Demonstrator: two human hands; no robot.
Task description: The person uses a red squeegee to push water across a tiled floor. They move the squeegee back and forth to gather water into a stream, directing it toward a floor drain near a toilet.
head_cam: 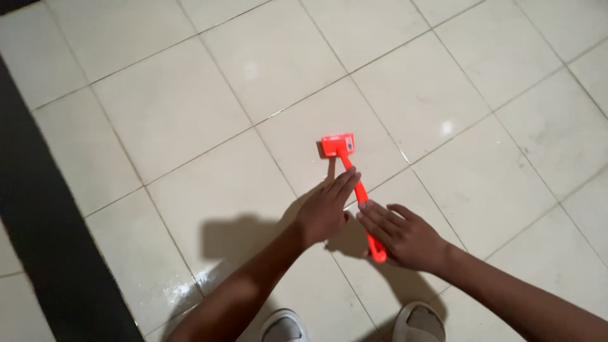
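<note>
Tiled floor (190,114), orange scraper (354,183) lay flat; left hand (326,212) and right hand (405,234) rested open-fingered on handle, grip released, neither clasping; pickup stage, needed closing.

A small dark rectangular label (349,145) sits on the orange scraper's head; no packages, signs or screens.

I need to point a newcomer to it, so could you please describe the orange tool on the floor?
On the pale tiled floor, right of the dark strip, two hands meet above a pair of grey slippers. Between them lies the tool: bright orange, long-handled with a flat rectangular head, the only coloured item there.
</note>
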